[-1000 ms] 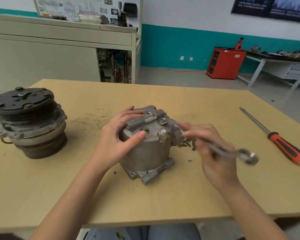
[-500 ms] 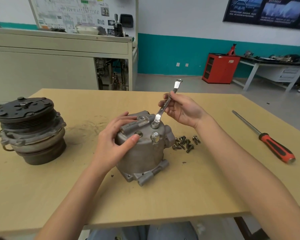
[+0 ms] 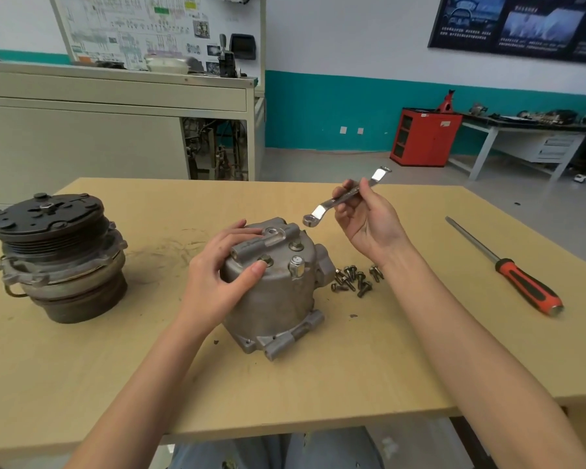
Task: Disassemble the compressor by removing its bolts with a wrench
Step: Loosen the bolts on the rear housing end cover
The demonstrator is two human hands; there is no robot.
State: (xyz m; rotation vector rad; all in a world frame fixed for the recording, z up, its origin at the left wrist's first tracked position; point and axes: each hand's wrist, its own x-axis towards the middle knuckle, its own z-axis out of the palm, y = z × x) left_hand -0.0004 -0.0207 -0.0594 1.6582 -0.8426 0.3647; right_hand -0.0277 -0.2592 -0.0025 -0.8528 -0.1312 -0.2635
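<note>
Gripping the compressor [image 3: 274, 306] at mid-bench [image 3: 318, 384] with the left hand [image 3: 217, 286]; pinching the wrench [image 3: 322, 209], raised just above its top, in the right hand [image 3: 369, 225]. Loose bolts [image 3: 354, 279] just right; screwdriver [image 3: 508, 265] farther right; clutch pulley [image 3: 55, 258] far left.

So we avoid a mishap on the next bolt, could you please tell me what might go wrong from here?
1. The left hand steadies the compressor housing with its thumb beside a bolt; the wrench in the right hand might pinch it when turning.
2. The housing stands unclamped on the table, so it may twist or tip.
3. The loose bolts beside it could get knocked away.
</note>
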